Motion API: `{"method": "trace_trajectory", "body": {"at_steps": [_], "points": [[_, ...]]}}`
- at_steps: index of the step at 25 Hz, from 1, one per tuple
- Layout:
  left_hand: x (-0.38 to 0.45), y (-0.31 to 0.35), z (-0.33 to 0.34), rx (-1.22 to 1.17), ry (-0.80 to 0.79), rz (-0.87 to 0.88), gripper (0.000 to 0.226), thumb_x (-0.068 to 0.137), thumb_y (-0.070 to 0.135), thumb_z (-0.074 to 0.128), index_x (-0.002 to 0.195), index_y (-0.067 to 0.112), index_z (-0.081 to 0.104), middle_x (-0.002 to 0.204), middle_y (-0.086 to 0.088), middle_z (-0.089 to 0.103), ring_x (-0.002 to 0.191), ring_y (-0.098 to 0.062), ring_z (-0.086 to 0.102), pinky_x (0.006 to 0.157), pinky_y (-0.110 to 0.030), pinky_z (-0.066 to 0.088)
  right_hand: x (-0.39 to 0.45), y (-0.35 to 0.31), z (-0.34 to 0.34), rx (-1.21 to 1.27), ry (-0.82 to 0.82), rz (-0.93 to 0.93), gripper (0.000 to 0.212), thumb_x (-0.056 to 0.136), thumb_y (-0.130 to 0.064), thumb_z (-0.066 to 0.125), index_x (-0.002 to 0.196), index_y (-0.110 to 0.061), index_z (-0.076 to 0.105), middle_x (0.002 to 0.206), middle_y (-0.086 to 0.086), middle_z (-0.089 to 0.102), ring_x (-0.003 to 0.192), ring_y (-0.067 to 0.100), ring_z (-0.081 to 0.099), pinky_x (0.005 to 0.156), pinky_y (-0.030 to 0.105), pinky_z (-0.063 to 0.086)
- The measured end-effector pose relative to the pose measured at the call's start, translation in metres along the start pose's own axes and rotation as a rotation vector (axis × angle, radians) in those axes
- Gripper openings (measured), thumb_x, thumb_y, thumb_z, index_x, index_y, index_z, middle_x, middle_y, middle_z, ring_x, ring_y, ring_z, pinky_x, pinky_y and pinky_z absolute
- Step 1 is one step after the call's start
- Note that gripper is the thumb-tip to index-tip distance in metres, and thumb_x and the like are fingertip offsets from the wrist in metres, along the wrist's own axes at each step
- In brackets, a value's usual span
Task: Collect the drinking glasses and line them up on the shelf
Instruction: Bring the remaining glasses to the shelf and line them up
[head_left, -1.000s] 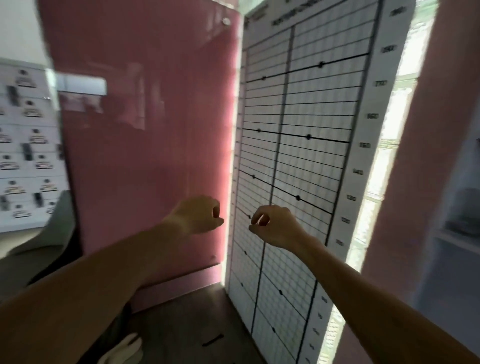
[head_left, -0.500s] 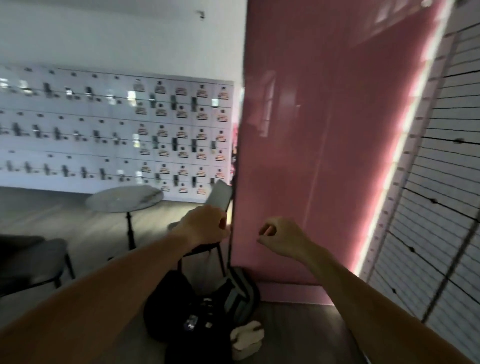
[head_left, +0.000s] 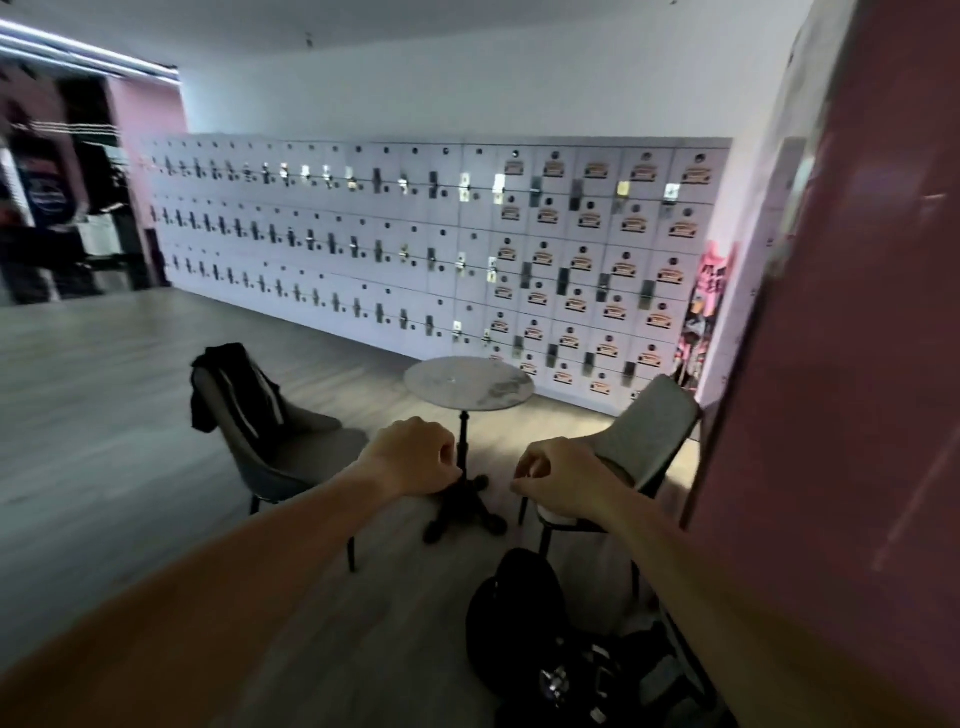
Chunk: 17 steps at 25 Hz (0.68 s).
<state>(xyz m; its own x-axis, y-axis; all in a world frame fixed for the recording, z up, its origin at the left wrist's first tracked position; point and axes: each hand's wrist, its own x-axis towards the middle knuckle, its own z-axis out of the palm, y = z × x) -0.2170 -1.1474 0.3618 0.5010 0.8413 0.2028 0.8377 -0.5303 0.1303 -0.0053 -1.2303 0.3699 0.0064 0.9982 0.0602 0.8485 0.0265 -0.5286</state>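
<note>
No drinking glass and no shelf shows in the head view. My left hand (head_left: 415, 457) is held out in front of me with its fingers curled into a loose fist, holding nothing. My right hand (head_left: 563, 480) is beside it, a short gap apart, fingers also curled and holding nothing. Both hands hover in the air above the floor, in front of a small round table (head_left: 468, 383) whose top is bare.
Two grey chairs flank the table: the left chair (head_left: 280, 441) with a dark jacket over its back, the right chair (head_left: 652, 431). A black bag (head_left: 524, 613) lies on the floor near my feet. A white locker wall (head_left: 415, 244) runs behind; a pink panel (head_left: 857, 364) stands right.
My view has swung left, away from the gridded board and the pink panel to the locker room with the table and chairs. Both hands stay raised and curled.
</note>
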Motion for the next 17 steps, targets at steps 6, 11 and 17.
{"method": "trace_trajectory", "body": {"at_steps": [6, 11, 17], "points": [[0.101, -0.060, 0.018, 0.030, 0.010, -0.091, 0.020, 0.077, 0.049, 0.063, 0.077, 0.030, 0.062, 0.088, 0.005, 0.069, 0.088, -0.018, 0.063, 0.079, -0.033, 0.052, 0.139, 0.011, 0.009, 0.025, -0.044, -0.052, 0.008, 0.077, -0.034, 0.072, 0.082, -0.030, 0.067, 0.092, -0.002, 0.068, 0.083, 0.015, 0.063, 0.060, 0.023, 0.045], [0.174, -0.107, 0.027, -0.011, 0.035, -0.168, 0.019, 0.077, 0.048, 0.065, 0.076, 0.029, 0.065, 0.083, 0.009, 0.068, 0.084, -0.015, 0.064, 0.077, -0.035, 0.054, 0.243, 0.018, 0.011, 0.024, -0.108, -0.088, 0.011, 0.079, -0.035, 0.074, 0.085, -0.030, 0.067, 0.095, 0.000, 0.070, 0.085, 0.015, 0.066, 0.071, 0.027, 0.052], [0.249, -0.180, 0.054, 0.003, -0.005, -0.202, 0.033, 0.079, 0.046, 0.064, 0.059, 0.031, 0.044, 0.064, 0.015, 0.045, 0.071, -0.014, 0.054, 0.066, -0.029, 0.045, 0.354, 0.019, 0.040, 0.008, -0.174, -0.100, 0.008, 0.079, -0.033, 0.073, 0.083, -0.030, 0.067, 0.097, -0.002, 0.068, 0.088, 0.015, 0.064, 0.074, 0.028, 0.052]]}}
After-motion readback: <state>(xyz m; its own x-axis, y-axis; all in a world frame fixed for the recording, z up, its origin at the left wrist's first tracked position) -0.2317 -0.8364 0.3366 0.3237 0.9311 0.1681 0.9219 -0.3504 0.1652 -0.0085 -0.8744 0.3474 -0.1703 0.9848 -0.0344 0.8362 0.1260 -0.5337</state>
